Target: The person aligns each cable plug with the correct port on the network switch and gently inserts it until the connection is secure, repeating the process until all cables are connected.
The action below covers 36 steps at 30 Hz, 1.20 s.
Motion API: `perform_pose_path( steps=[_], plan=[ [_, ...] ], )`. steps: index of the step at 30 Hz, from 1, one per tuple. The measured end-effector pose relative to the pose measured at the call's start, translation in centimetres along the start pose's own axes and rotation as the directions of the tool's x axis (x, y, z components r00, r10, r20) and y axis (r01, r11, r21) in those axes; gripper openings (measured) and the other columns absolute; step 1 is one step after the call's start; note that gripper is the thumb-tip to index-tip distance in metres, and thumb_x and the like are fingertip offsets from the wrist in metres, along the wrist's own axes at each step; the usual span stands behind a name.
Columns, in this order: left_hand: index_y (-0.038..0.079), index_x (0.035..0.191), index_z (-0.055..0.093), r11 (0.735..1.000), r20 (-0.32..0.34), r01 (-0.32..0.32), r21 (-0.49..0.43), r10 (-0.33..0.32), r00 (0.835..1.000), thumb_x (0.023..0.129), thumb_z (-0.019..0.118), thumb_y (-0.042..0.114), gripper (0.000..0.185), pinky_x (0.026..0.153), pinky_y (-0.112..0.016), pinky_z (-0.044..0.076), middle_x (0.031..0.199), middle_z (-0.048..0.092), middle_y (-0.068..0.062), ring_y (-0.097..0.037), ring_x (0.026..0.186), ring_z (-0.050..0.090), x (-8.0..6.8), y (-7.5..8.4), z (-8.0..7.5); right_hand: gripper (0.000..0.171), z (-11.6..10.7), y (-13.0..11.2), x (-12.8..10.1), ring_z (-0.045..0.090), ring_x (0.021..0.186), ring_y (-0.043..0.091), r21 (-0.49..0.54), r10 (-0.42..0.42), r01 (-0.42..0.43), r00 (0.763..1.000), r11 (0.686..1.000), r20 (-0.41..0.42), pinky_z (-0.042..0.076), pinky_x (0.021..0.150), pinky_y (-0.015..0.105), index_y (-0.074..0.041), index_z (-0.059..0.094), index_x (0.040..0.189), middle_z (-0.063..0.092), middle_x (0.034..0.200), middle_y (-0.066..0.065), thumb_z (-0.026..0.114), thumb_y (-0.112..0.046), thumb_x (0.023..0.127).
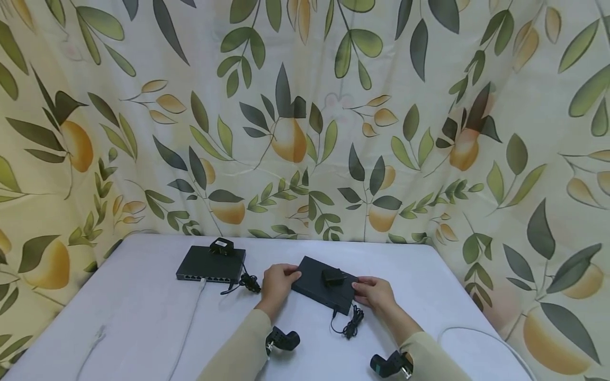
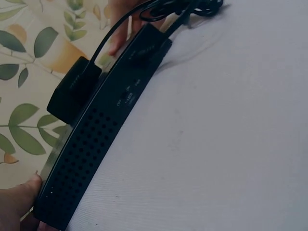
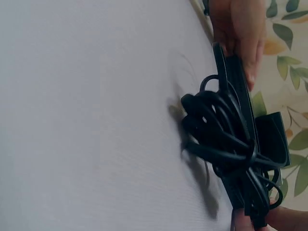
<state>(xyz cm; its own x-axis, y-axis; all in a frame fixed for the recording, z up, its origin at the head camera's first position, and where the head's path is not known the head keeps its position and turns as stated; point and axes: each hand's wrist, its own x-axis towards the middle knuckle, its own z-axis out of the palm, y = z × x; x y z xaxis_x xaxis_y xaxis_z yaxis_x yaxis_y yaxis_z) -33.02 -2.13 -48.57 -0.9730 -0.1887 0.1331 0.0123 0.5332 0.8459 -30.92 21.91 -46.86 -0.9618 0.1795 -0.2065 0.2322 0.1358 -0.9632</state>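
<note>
Both hands grip a flat black network switch [image 1: 310, 280] at its two ends, tilted in the head view. My left hand [image 1: 276, 287] pinches the left end, thumb on top. On the opposite end, my right hand [image 1: 376, 292] has its thumb over the edge and fingers beneath. A black power adapter [image 1: 333, 277] lies on top of this switch. Its bundled cord [image 3: 216, 130] hangs at the near side, plugged into the casing. Vent holes and small printed labels show on the side face [image 2: 91, 139] in the left wrist view.
A second black network switch [image 1: 200, 262] stands back left, bearing another adapter [image 1: 222, 245] and a coiled cord [image 1: 250, 283]. A white network cable [image 1: 193, 312] runs from its ports toward the front. More white cables [image 1: 92, 344] lie left and right. A patterned curtain backs the white table [image 1: 143, 296].
</note>
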Motion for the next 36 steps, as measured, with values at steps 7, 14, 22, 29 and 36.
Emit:
perform_pose_path(
  steps=[7,14,22,29,36],
  plan=[
    [0.021,0.088,0.072,1.000,0.021,0.017,0.017,-0.017,1.000,0.076,0.073,0.022,0.012,0.075,-0.032,0.047,0.081,0.064,0.008,-0.012,0.085,0.058,0.6,0.2,0.2,0.035,0.0,0.7,-1.5,0.064,0.071,0.021,0.046,-0.055,0.055,0.998,0.997,-0.009,0.053,0.066,0.034,0.015,0.053,0.107,0.064,0.081,0.014,0.066,0.005,0.076],
    [0.016,0.084,0.072,1.000,-0.073,0.006,-0.024,-0.008,0.997,0.073,0.074,0.022,0.013,0.072,-0.032,0.047,0.077,0.065,0.005,-0.014,0.081,0.060,0.3,0.0,0.5,0.036,0.2,1.0,-2.3,0.064,0.072,0.020,0.069,-0.058,0.059,0.998,0.996,-0.009,0.053,0.067,0.032,0.014,0.053,0.105,0.062,0.082,0.013,0.069,0.004,0.074],
    [0.003,0.099,0.066,0.988,-0.218,0.046,-0.149,-0.079,0.973,0.070,0.077,0.022,0.036,0.072,-0.033,0.047,0.087,0.060,-0.007,-0.020,0.081,0.057,-3.2,0.2,1.3,0.038,0.0,1.1,-2.6,0.062,0.072,0.017,0.097,-0.071,0.072,0.997,0.993,-0.016,0.052,0.069,0.033,0.013,0.052,0.106,0.058,0.082,0.012,0.069,0.004,0.074],
    [0.000,0.104,0.060,0.958,-0.211,0.092,-0.272,-0.152,0.966,0.070,0.077,0.017,0.041,0.067,-0.028,0.051,0.088,0.061,-0.008,-0.016,0.077,0.059,-5.2,0.2,1.7,0.039,-0.2,2.3,-2.8,0.059,0.069,0.014,0.082,-0.098,0.102,0.994,0.991,-0.046,0.053,0.065,0.029,0.011,0.055,0.105,0.057,0.083,0.011,0.072,0.001,0.072],
    [0.000,0.105,0.061,0.967,-0.253,0.063,-0.247,-0.127,0.959,0.068,0.079,0.017,0.044,0.066,-0.028,0.051,0.090,0.061,-0.009,-0.018,0.077,0.061,-4.5,0.0,1.7,0.037,0.5,2.4,-3.7,0.060,0.068,0.016,0.057,-0.122,0.124,0.992,0.991,-0.036,0.053,0.065,0.030,0.009,0.056,0.098,0.058,0.079,0.011,0.075,0.000,0.068]
  ],
)
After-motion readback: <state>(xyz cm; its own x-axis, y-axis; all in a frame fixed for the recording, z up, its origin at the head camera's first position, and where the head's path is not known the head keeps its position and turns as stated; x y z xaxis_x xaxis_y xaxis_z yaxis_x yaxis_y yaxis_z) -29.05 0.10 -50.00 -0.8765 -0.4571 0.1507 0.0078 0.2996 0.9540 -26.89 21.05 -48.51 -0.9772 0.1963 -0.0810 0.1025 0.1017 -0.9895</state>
